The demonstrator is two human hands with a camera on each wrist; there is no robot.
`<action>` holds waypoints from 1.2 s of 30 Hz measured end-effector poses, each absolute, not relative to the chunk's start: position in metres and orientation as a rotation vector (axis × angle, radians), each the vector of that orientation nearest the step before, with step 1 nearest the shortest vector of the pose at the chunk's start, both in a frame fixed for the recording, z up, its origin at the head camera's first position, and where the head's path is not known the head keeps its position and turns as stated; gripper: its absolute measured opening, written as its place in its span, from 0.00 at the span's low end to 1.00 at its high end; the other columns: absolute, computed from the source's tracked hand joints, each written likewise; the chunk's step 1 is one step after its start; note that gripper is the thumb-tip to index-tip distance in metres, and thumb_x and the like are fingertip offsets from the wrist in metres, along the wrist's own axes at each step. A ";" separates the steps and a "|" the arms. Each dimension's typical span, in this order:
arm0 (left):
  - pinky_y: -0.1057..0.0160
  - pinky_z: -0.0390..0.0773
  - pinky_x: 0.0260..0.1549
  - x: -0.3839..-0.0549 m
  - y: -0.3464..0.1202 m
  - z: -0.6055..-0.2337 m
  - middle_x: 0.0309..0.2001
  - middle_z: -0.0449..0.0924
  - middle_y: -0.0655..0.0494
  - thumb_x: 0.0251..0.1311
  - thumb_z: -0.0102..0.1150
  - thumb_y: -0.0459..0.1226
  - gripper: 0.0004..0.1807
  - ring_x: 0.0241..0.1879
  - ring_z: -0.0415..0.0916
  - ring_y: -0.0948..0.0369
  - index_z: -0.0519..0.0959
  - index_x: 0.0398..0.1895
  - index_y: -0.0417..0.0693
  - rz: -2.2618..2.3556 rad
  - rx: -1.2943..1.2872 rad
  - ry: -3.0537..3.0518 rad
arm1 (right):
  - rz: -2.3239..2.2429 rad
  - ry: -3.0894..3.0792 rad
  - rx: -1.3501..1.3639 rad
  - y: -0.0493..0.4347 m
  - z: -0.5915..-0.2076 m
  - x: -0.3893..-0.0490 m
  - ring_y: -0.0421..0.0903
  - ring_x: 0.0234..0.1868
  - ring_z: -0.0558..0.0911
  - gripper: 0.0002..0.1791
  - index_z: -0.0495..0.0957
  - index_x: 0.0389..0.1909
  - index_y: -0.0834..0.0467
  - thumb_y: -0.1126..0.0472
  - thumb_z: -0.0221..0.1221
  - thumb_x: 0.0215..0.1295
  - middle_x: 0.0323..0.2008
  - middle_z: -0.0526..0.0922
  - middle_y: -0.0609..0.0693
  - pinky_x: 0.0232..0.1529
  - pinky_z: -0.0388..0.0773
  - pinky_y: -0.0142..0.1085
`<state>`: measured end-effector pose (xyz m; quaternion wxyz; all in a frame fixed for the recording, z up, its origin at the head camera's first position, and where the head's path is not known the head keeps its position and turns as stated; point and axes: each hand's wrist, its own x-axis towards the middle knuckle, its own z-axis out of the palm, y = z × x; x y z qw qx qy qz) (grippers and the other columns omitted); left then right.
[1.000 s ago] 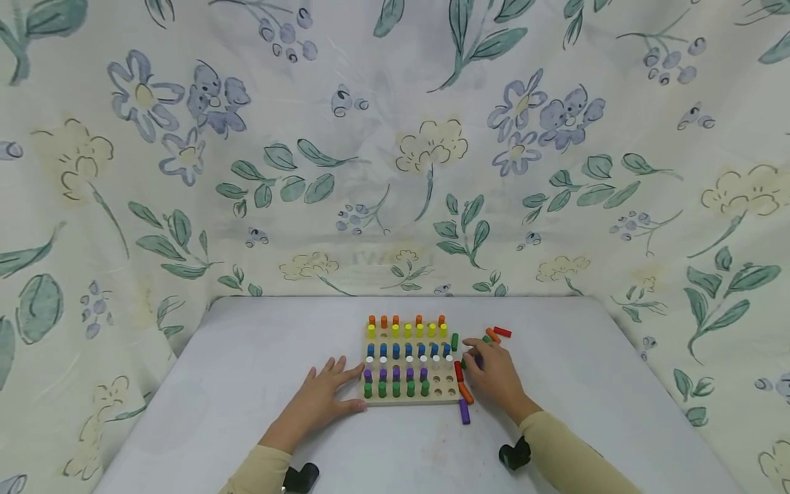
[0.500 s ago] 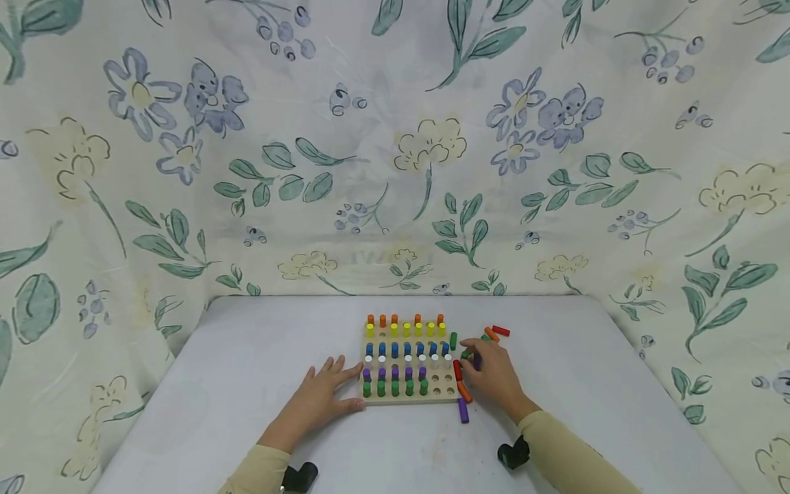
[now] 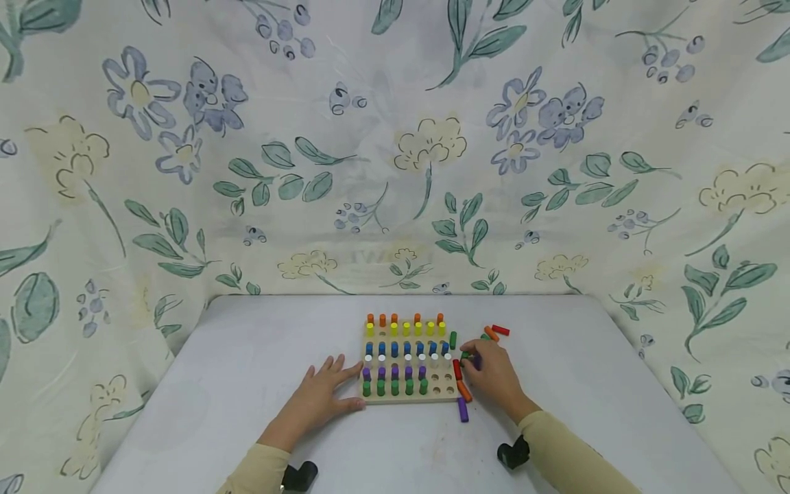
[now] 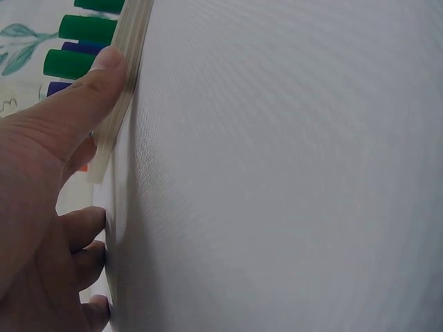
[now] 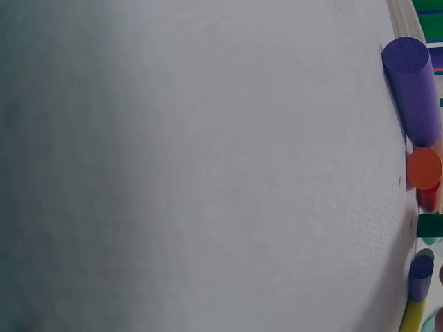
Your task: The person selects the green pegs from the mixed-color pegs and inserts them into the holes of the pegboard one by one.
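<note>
Left hand [image 4: 31,187]: at the left, thumb against the board's edge, other fingers lower down
Board [image 4: 133,41]: pale wood, slanting across the upper left
Green pegs [image 4: 86,29]: three, topmost cut off
Blue-purple pegs [image 4: 75,47]: partly hidden behind them
Table [image 4: 291,173]: white, filling the right
Cloth [image 4: 19,43]: green leaf print

White table [image 3: 259,350], pegboard [image 3: 401,401], loose pegs [image 3: 463,410]

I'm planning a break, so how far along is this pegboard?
Apparently done: upright pegs in six colours stand in the board. In hand: the left hand touches the board's left edge; the right hand is among the loose pegs, its grip unclear. Left, if it's being filled: bare holes, four at the near right corner, plus those loose pegs.
</note>
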<state>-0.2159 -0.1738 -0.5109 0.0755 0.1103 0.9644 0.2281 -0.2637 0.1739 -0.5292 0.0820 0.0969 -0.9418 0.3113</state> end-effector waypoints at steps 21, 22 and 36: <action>0.31 0.43 0.73 -0.215 -0.172 -0.509 0.76 0.58 0.34 0.54 0.71 0.59 0.45 0.76 0.49 0.35 0.71 0.73 0.53 0.674 0.325 2.899 | 0.895 -2.800 0.294 0.174 -0.528 -0.264 0.46 0.47 0.80 0.10 0.83 0.47 0.55 0.62 0.67 0.65 0.43 0.84 0.47 0.55 0.82 0.45; 0.31 0.43 0.73 -0.215 -0.172 -0.509 0.76 0.58 0.35 0.54 0.71 0.59 0.45 0.76 0.49 0.36 0.71 0.73 0.53 0.675 0.325 2.899 | 0.893 -2.800 0.296 0.174 -0.528 -0.263 0.46 0.47 0.80 0.10 0.83 0.47 0.55 0.62 0.67 0.65 0.44 0.84 0.47 0.55 0.82 0.45; 0.32 0.42 0.74 -0.217 -0.173 -0.513 0.76 0.58 0.35 0.54 0.70 0.61 0.45 0.77 0.48 0.36 0.70 0.74 0.54 0.676 0.313 2.889 | 0.885 -2.759 0.343 0.174 -0.525 -0.257 0.45 0.44 0.78 0.09 0.83 0.46 0.55 0.62 0.66 0.65 0.41 0.83 0.46 0.53 0.81 0.44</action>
